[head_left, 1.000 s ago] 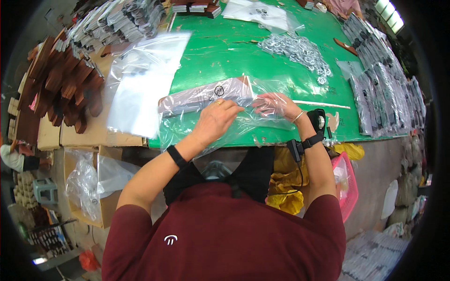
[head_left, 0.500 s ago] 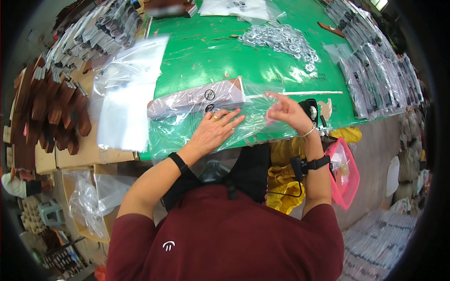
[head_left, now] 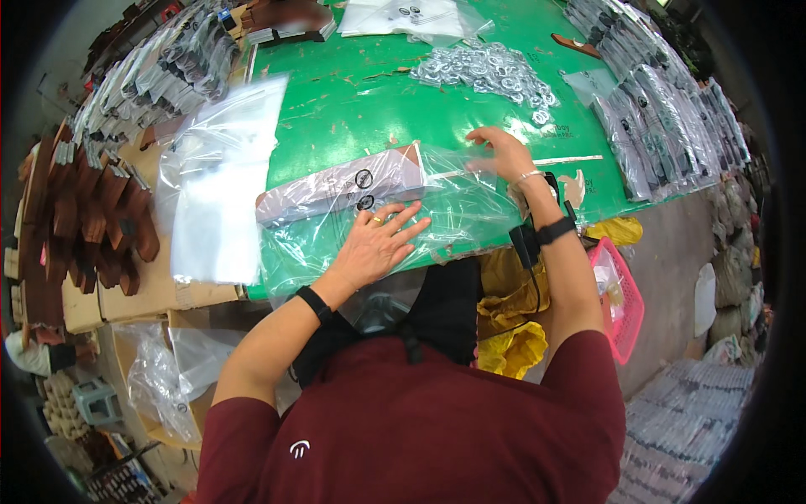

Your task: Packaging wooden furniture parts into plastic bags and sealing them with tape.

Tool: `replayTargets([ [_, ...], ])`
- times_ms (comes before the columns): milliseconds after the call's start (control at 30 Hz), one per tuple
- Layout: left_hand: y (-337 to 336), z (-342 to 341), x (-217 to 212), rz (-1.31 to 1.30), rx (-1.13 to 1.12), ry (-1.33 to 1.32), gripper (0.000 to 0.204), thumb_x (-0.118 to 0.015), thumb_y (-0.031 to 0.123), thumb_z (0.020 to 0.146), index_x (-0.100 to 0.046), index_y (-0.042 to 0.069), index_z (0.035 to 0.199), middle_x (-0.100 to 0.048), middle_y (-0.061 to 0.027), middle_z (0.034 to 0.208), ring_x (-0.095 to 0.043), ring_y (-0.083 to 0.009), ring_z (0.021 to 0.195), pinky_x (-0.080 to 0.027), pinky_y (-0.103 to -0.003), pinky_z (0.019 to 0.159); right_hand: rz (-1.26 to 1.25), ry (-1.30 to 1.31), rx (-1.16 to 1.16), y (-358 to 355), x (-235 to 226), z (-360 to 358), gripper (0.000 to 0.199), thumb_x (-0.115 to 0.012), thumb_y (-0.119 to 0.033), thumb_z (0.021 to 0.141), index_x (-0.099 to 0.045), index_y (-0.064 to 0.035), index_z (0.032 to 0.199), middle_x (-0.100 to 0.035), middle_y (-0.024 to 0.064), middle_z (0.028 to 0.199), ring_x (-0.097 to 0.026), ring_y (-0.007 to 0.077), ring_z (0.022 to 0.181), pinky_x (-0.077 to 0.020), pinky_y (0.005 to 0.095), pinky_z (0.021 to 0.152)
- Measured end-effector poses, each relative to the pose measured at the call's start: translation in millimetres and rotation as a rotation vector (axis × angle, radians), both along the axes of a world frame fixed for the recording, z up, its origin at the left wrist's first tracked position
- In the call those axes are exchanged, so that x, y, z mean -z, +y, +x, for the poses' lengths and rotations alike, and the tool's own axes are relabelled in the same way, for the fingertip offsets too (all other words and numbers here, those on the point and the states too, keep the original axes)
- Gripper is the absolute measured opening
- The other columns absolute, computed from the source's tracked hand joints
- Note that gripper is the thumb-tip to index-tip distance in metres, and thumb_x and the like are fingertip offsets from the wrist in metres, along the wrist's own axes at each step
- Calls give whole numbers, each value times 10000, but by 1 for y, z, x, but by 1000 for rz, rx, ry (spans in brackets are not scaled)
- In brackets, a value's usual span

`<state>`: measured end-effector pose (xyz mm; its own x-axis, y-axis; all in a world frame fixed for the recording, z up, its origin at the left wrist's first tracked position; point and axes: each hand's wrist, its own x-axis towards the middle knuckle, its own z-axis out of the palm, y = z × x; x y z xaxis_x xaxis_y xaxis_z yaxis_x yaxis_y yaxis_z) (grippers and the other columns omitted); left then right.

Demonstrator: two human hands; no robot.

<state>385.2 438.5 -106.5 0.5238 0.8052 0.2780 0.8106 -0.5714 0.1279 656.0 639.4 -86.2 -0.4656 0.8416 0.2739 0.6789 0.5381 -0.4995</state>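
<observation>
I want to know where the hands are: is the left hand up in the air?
No, the left hand lies flat on the clear plastic bag.

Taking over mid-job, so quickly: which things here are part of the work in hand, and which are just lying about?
In hand:
left hand flat on clear bag
right hand at the bag's far end
long wrapped piece beside the bag

Lying about:
spare bags
small packet pile
brown wooden pieces
pink basket

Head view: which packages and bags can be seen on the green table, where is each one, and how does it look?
Long bagged package: mid-table, brown ends, two round black marks.
Clear bag: flat under both hands, left hand, right hand.
Stack of clear bags: left edge.
Dark slim packs: right edge, in rows.
</observation>
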Motion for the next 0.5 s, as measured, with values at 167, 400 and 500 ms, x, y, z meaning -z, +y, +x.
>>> replayTargets([
  [167, -3, 5, 0, -18, -6, 2, 550, -589, 313, 933, -468, 255, 1466, -414, -7, 1542, -448, -209, 1276, -385, -407, 918, -272, 260, 271, 51, 13, 5, 239, -750, -309, 819, -749, -80, 891, -710, 63, 758, -679, 186, 695, -529, 347, 677],
  [400, -1, 6, 2, -3, -14, -5, 535, -600, 308, 927, -490, 258, 1449, -423, -20, 1531, -466, -221, 1254, -389, -412, 905, 72, 458, 213, 5, -47, 4, 353, -629, -206, 917, -637, -64, 1241, -688, 119, 1134, -666, 241, 983, -519, 365, 880],
  [500, -5, 0, -2, -4, -37, -16, 528, -613, 307, 920, -504, 265, 1435, -441, -27, 1515, -467, -222, 1257, -391, -416, 897, 226, 236, -168, -106, -59, -71, 533, -594, -177, 932, -477, -70, 1441, -467, 156, 1488, -458, 295, 1367, -365, 450, 1119],
])
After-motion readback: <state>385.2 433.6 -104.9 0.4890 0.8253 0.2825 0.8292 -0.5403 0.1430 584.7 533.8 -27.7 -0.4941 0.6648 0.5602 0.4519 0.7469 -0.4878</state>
